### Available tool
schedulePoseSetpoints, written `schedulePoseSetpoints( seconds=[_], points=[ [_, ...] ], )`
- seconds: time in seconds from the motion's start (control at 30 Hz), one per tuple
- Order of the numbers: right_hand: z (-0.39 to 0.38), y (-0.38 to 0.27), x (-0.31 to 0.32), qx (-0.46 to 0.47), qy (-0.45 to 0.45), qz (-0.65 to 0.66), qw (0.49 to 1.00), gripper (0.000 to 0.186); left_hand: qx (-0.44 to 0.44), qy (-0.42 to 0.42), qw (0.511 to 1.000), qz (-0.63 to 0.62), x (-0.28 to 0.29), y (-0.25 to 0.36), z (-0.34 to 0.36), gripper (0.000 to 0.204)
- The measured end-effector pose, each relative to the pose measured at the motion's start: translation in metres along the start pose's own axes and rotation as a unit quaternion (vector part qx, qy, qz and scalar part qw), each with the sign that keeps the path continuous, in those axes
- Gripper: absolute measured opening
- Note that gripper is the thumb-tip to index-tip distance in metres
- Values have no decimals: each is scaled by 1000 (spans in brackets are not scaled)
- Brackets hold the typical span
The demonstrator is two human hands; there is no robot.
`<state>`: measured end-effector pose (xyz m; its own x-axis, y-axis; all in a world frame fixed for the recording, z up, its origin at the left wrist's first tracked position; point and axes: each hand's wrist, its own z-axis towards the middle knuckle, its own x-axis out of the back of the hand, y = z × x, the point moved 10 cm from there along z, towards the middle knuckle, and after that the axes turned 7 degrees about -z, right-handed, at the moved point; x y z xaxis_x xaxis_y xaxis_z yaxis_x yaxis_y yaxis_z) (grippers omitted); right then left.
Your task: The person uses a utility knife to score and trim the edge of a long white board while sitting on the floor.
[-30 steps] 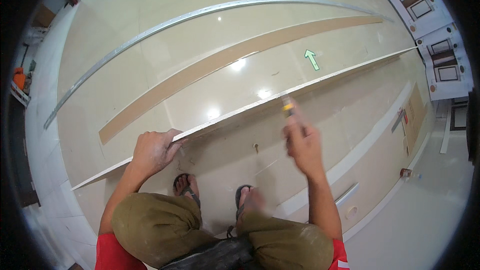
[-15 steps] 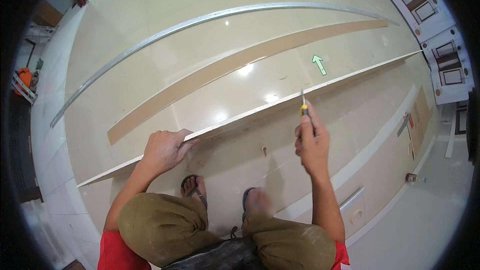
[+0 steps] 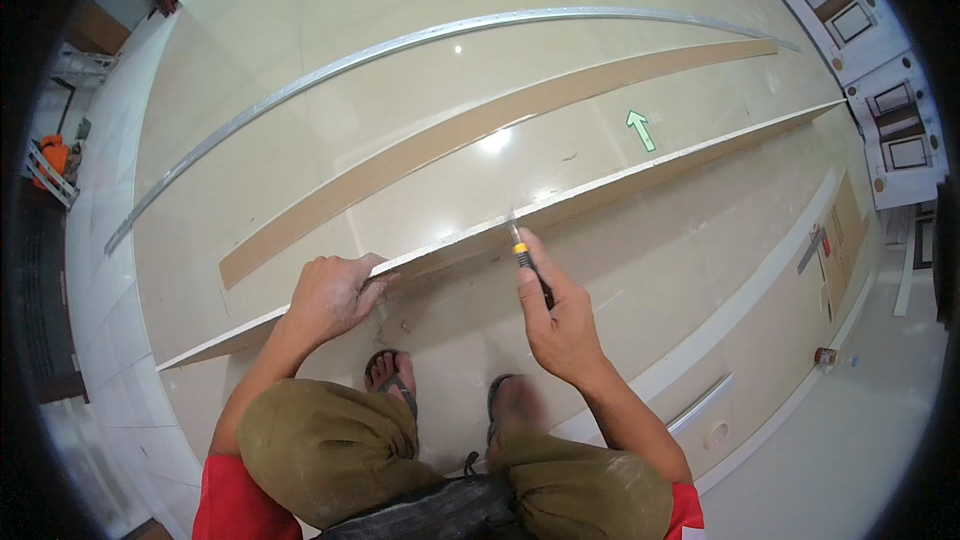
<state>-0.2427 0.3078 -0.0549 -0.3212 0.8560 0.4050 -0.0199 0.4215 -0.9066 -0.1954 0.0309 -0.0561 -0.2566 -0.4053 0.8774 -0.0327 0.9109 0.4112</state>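
Observation:
A long, narrow plasterboard strip stands on its long edge across the floor in front of my feet, its white cut edge up and its brown face toward me. My left hand is closed over its upper edge left of the middle, thumb on the near side. In my right hand is a utility knife with a yellow and black handle. The knife's blade meets the white edge near the board's middle; its tip is blurred.
Beyond the board lie a flat brown strip and a long metal profile. A green arrow marks the tiled floor. At right are a white strip, a tape roll and a small jar. My sandalled feet stand close behind the board.
My right hand has moved left and slightly down along the board's edge with the knife. My left hand keeps its hold, and the board stays in place.

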Motion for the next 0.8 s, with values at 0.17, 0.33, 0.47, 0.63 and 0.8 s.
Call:
schedulePoseSetpoints(
  seconds=[0.17,0.33,0.47,0.63,0.8],
  points=[
    [10,10,22,-92,-19,32,995,48,4,-4,1000,-2,3,-4,-2,23],
    [-3,-20,-6,95,15,-49,994,48,4,-2,1000,1,3,-1,0,22],
    [11,-7,5,13,-39,-18,999,49,4,0,1000,-7,5,-2,-2,23],
    [11,8,13,-29,34,-30,999,49,-6,4,1000,-2,4,-2,0,23],
    [6,-23,-12,8,-96,-28,995,49,-12,20,1000,-3,6,-3,-1,25]
  ],
)
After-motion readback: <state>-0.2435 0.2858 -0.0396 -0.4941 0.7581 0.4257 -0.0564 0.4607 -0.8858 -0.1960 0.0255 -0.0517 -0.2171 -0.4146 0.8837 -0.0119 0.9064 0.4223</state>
